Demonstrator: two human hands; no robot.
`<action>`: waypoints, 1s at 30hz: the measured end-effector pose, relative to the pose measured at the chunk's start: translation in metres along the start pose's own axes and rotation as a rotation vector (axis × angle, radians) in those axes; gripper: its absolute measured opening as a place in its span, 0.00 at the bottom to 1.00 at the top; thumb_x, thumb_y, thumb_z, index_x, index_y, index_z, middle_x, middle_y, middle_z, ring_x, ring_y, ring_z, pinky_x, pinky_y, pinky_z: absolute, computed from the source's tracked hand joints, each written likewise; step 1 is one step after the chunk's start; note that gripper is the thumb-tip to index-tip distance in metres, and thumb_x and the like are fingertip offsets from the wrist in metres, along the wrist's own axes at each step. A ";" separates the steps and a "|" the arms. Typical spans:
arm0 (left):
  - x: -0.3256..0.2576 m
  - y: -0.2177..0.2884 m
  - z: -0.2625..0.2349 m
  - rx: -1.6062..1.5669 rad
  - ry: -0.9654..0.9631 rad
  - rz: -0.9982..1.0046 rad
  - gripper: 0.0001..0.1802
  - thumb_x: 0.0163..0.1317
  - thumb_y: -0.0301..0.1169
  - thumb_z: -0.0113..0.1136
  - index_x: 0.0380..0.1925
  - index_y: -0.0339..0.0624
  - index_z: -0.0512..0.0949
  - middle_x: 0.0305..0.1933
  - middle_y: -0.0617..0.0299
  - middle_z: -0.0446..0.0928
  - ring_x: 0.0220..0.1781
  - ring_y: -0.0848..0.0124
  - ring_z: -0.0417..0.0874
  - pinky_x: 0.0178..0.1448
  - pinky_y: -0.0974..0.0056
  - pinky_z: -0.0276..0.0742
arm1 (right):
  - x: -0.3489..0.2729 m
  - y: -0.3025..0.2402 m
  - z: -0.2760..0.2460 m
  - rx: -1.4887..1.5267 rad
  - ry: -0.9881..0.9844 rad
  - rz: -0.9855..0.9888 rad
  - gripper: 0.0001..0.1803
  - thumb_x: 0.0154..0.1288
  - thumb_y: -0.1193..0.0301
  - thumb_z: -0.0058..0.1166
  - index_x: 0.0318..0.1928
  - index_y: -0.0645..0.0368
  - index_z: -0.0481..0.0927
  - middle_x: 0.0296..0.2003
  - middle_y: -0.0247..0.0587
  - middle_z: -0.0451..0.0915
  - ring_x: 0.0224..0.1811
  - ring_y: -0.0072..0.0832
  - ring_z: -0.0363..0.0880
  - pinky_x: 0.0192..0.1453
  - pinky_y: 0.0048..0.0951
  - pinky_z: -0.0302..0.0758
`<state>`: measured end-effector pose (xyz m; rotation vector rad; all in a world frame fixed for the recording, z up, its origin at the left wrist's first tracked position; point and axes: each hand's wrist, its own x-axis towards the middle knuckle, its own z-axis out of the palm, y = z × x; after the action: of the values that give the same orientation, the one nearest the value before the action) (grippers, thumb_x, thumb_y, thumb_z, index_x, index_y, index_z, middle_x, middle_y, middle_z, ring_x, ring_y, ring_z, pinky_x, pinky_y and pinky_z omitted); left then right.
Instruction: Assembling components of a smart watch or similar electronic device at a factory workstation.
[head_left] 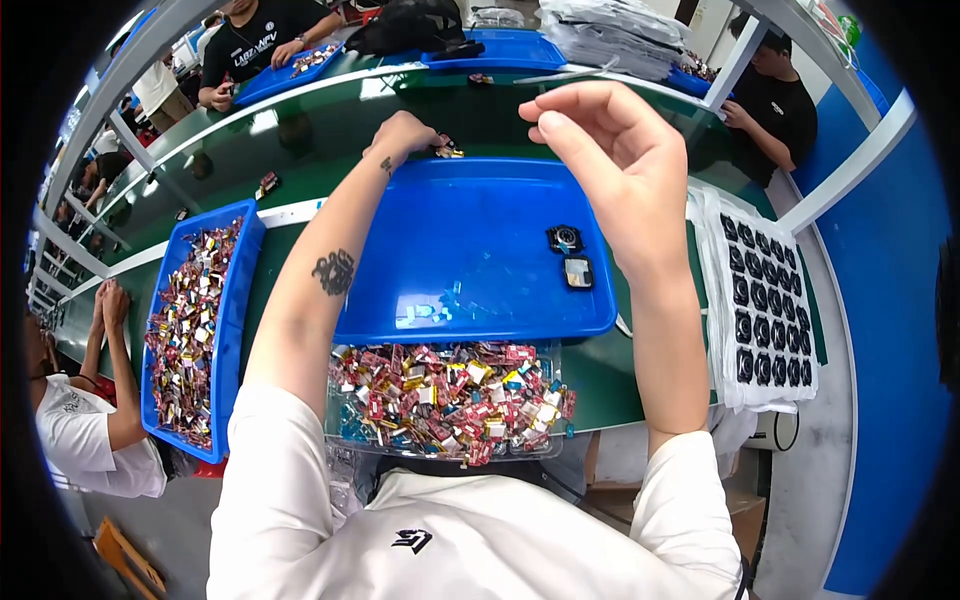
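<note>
My left hand (403,134) reaches past the far left corner of a large blue tray (480,170). Its fingers are closed at a small red-and-yellow electronic part (448,148) on the green bench; the fingertips are partly hidden. My right hand (625,145) is raised over the tray's far right side, fingers loosely curled and apart, with nothing visible in them. Inside the tray, at its right, lie a black square housing with a round centre (565,238) and another with a pale square face (578,272). Small bluish clear film pieces (430,311) are scattered near its front.
A clear bin of small red boards and silver-yellow parts (450,400) sits before me. Another blue bin of such parts (195,330) stands left. At right, a white tray (712,300) holds rows of black housings. Co-workers sit left and across; a metal frame surrounds the bench.
</note>
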<state>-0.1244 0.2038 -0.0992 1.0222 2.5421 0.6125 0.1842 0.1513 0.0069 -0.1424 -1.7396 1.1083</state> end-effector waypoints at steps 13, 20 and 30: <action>-0.153 0.009 -0.014 -0.251 -0.061 0.785 0.16 0.57 0.42 0.64 0.25 0.38 0.84 0.18 0.62 0.77 0.19 0.75 0.73 0.25 0.70 0.67 | -0.013 -0.013 0.007 -0.283 -0.342 0.000 0.10 0.59 0.69 0.59 0.30 0.65 0.82 0.22 0.41 0.81 0.27 0.23 0.81 0.34 0.22 0.75; -0.277 -0.019 -0.039 -0.211 -0.476 1.006 0.12 0.50 0.36 0.69 0.29 0.39 0.83 0.28 0.58 0.79 0.31 0.64 0.80 0.33 0.63 0.73 | -0.006 -0.016 0.011 -0.374 -0.339 -0.063 0.09 0.59 0.71 0.58 0.29 0.66 0.80 0.22 0.42 0.80 0.23 0.25 0.79 0.30 0.23 0.73; -0.302 -0.032 -0.007 -0.311 -0.479 1.060 0.06 0.51 0.28 0.62 0.28 0.37 0.82 0.27 0.56 0.79 0.33 0.59 0.80 0.37 0.57 0.75 | -0.025 -0.024 0.021 -0.474 -0.532 0.013 0.06 0.50 0.76 0.62 0.29 0.65 0.81 0.25 0.44 0.81 0.28 0.32 0.81 0.33 0.27 0.74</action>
<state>0.0620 -0.0342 -0.0657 2.0476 1.3059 0.8297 0.1880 0.1110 0.0060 -0.1575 -2.4665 0.7596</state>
